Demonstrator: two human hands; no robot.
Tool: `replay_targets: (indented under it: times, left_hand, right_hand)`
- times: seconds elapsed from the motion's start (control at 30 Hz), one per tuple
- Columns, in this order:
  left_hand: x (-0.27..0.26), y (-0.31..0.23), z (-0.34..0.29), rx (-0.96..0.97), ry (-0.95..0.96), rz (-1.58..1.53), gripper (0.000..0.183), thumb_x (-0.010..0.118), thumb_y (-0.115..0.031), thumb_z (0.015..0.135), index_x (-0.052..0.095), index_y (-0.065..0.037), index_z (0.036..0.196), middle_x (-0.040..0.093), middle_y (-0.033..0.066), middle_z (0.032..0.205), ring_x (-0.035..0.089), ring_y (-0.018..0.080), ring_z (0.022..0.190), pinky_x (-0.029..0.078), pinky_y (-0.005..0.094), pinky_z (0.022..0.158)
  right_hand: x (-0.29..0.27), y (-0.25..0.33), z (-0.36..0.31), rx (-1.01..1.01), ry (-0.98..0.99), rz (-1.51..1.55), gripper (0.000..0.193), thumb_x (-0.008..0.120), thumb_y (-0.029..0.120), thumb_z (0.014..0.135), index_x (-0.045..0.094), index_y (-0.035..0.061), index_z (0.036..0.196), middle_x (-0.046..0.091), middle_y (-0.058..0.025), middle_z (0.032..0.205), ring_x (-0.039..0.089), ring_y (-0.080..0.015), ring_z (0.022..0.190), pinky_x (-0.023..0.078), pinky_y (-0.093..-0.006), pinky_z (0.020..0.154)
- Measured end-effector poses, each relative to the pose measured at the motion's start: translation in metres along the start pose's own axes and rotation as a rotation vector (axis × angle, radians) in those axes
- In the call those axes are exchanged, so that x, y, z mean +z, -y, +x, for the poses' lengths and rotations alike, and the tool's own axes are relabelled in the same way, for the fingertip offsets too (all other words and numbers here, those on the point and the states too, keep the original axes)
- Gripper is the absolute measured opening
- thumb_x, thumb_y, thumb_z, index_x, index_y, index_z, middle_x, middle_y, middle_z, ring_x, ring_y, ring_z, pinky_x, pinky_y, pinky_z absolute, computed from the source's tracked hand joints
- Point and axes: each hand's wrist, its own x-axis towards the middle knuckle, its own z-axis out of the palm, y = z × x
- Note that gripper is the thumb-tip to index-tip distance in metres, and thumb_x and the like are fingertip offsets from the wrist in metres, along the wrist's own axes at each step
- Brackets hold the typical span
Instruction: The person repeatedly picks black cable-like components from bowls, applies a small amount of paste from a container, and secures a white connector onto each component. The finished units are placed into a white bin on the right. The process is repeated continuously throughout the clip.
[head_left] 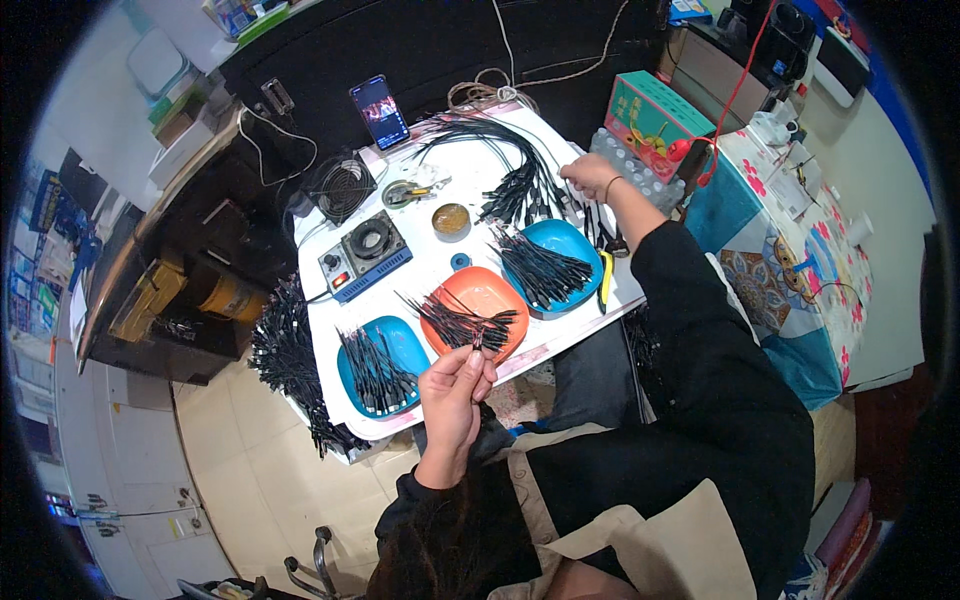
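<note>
Hanging off the table's (422, 275) L edge: a cable heap (285, 345). Next, a blue-fronted box (375, 275) (red switch (340, 280) looks lit; if its top's hot, a careless touch could burn), then the L blue tray (405, 340). L hand (455, 395) pinches a thin dark lead (477, 340), thumb to fingertips, by the orange tray's (485, 290) near edge; a loose grip could drop it. Then the R blue tray (560, 235). R hand (590, 178), fingers bunched, is beside long black cables (520, 180); can't tell if it's pinching any. Tugging hard could tangle 'em.
</note>
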Motion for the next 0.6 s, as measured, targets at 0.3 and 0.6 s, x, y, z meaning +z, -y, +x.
replay_targets:
  times: [0.3,0.6]
  left_hand:
    - [0.02,-0.013,0.017,-0.097,0.028,-0.136,0.021,0.049,-0.011,0.098,0.057,0.006,0.106,0.065,0.0177,0.104,0.066,0.0245,0.092,0.055,0.0321,0.078]
    - [0.04,-0.051,0.066,0.047,0.023,-0.224,0.014,0.049,-0.008,0.097,0.058,0.003,0.099,0.063,0.0192,0.115,0.067,0.0243,0.088,0.057,0.0301,0.07]
  right_hand:
    - [0.027,0.032,-0.192,-0.515,0.323,0.624,0.01,0.058,0.018,0.092,0.055,0.0087,0.089,0.047,0.0059,0.068,0.041,-0.0017,0.056,0.033,-0.0172,0.05]
    - [0.114,-0.044,-0.34,-0.907,0.228,-0.167,0.013,0.061,0.009,0.081,0.051,0.0032,0.086,0.056,-0.013,0.079,0.06,-0.0304,0.072,0.048,-0.0386,0.064]
